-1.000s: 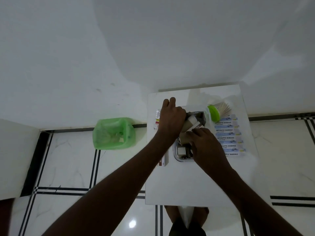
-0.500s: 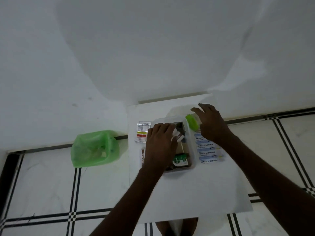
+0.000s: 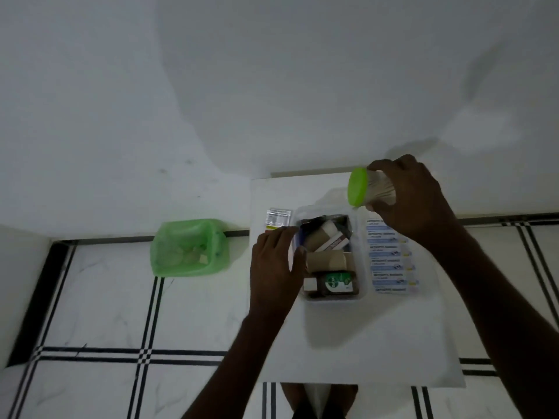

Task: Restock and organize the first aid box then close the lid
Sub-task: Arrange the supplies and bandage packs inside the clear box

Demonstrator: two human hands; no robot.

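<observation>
Two hands: both over a small white table (image 3: 363, 343) set against the wall.
Right hand (image 3: 414, 198): lifted above the table's far edge, fingers wrapped around a clear jar of cotton swabs (image 3: 370, 190); the jar lies on its side in the grip, green lid pointing left.
Left hand (image 3: 276, 261): resting against the left wall of the first aid box (image 3: 361, 293), thumb at the rim; whether it truly grips the wall I cannot tell.
Box: a clear plastic tub in the middle of the table, open on top.
Contents: a Dettol bottle (image 3: 331, 284) lying at the near end, a cardboard-brown carton (image 3: 328, 260) just behind it, more small cartons further back.
Bandage strips (image 3: 390, 258): a row flat on the table, just right of the box.
Sachet (image 3: 278, 217): on the table, beyond the left hand.
Green bin (image 3: 189, 246): on the tiled floor to the left, well apart from the table.
</observation>
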